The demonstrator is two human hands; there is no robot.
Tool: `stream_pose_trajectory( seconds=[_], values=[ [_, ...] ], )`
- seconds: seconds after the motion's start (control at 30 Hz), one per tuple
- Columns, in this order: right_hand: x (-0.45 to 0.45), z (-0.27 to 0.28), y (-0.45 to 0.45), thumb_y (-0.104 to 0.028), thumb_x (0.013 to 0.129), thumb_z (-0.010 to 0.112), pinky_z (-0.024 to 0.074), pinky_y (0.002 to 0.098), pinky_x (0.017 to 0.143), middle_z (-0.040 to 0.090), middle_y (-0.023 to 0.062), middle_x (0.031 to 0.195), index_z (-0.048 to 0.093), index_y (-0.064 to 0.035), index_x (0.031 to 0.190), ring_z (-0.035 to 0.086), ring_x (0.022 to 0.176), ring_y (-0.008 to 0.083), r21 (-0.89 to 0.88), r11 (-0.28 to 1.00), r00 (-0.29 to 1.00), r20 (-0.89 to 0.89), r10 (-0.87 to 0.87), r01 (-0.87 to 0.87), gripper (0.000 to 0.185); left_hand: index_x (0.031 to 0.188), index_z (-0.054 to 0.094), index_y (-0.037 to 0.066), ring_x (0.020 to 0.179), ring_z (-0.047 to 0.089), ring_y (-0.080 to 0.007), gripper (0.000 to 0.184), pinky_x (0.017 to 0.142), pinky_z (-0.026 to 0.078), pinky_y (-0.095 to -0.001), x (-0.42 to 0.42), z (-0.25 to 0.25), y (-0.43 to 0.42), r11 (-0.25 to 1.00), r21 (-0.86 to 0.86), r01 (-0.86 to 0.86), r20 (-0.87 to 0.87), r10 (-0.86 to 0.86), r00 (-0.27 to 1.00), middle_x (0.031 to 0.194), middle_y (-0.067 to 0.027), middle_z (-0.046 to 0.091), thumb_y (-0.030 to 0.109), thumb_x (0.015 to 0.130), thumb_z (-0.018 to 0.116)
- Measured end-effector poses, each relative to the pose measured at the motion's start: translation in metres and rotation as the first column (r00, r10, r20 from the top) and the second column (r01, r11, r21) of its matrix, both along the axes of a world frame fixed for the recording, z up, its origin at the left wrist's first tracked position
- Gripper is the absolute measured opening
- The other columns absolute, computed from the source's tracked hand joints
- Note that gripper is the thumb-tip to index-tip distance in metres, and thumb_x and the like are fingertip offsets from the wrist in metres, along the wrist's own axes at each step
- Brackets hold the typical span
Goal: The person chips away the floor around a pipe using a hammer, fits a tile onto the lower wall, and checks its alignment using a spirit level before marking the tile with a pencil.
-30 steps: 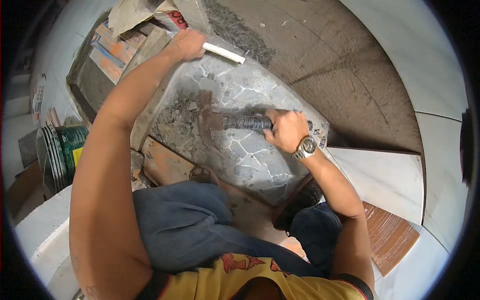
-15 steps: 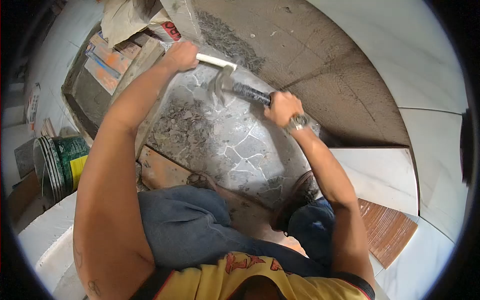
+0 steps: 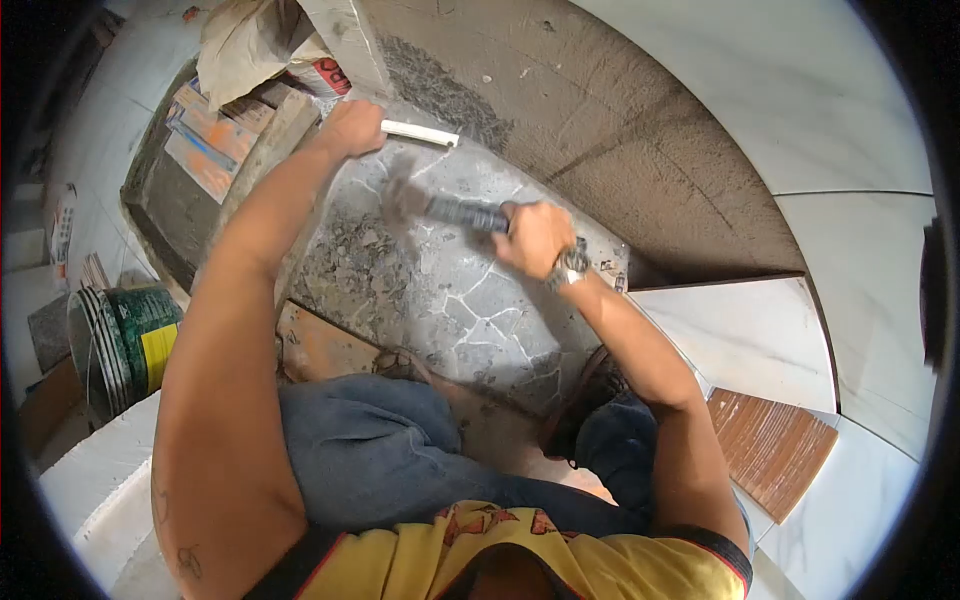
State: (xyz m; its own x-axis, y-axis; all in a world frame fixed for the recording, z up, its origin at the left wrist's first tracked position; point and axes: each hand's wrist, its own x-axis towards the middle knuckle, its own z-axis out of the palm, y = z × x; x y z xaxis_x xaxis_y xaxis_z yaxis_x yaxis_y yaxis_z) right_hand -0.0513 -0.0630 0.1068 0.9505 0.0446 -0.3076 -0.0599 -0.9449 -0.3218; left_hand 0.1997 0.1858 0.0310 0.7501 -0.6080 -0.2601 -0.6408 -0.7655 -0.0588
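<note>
My left hand (image 3: 355,128) is closed round one end of a white strip (image 3: 420,133), which points right along the foot of the rough wall. In my right hand (image 3: 538,238) is the dark wrapped handle of a hammer (image 3: 465,213). The hammer's head is blurred and hangs over the grey patterned floor (image 3: 490,300), below the strip and apart from it. Broken grey rubble (image 3: 350,265) lies on the floor to the left of the hammer.
Rough cement wall (image 3: 620,130) rises beyond the floor. At the right are a white marbled tile (image 3: 740,325) and a brown wood-look tile (image 3: 770,450). Green buckets (image 3: 135,335) stand at the left, below a trough (image 3: 180,205) holding orange-stained tile pieces (image 3: 210,150).
The hammer swung up near the strip, then came back down and left, away from it. My left hand keeps hold of the strip. The view has shifted slightly.
</note>
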Motion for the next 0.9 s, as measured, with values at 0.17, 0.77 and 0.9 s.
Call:
stream_pose_trajectory(
  seconds=[0.17, 0.77, 0.9],
  values=[
    [-0.003, 0.001, -0.012, -0.032, 0.077, 0.071, 0.0585, 0.0461, 0.073, 0.072, 0.0159, 0.078, 0.074, -0.0119, 0.097, 0.072, 0.075, 0.0339, 0.068, 0.971, 0.962, 0.168, 0.216, -0.229, 0.028, 0.092, 0.074, 0.005, 0.088, 0.070, -0.0416, 0.026, 0.082, 0.056, -0.0508, 0.005, -0.008, 0.002, 0.999, -0.029, 0.012, -0.003, -0.013, 1.000, 0.090, -0.0241, 0.071, 0.025, 0.079, 0.063],
    [-0.038, -0.030, -0.038, -0.025, 0.075, 0.068, 0.0533, 0.0499, 0.065, 0.067, 0.0192, 0.072, 0.069, -0.0078, 0.081, 0.066, 0.069, 0.0420, 0.112, 0.994, 0.968, 0.250, -0.040, 0.012, 0.018, 0.088, 0.073, 0.004, 0.085, 0.071, -0.0405, 0.024, 0.079, 0.056, -0.0499, -0.024, 0.013, -0.009, 0.998, -0.061, 0.026, 0.037, -0.024, 0.999, 0.088, -0.0221, 0.071, 0.025, 0.079, 0.066],
    [-0.038, -0.019, -0.041, -0.026, 0.074, 0.068, 0.0533, 0.0499, 0.065, 0.067, 0.0183, 0.071, 0.067, -0.0081, 0.078, 0.066, 0.069, 0.0416, 0.139, 0.987, 0.955, 0.295, 0.033, -0.077, 0.018, 0.087, 0.074, 0.004, 0.086, 0.071, -0.0392, 0.025, 0.079, 0.057, -0.0489, -0.031, 0.023, -0.013, 0.999, -0.045, 0.006, 0.071, -0.002, 0.997, 0.089, -0.0219, 0.072, 0.026, 0.079, 0.067]
  ],
)
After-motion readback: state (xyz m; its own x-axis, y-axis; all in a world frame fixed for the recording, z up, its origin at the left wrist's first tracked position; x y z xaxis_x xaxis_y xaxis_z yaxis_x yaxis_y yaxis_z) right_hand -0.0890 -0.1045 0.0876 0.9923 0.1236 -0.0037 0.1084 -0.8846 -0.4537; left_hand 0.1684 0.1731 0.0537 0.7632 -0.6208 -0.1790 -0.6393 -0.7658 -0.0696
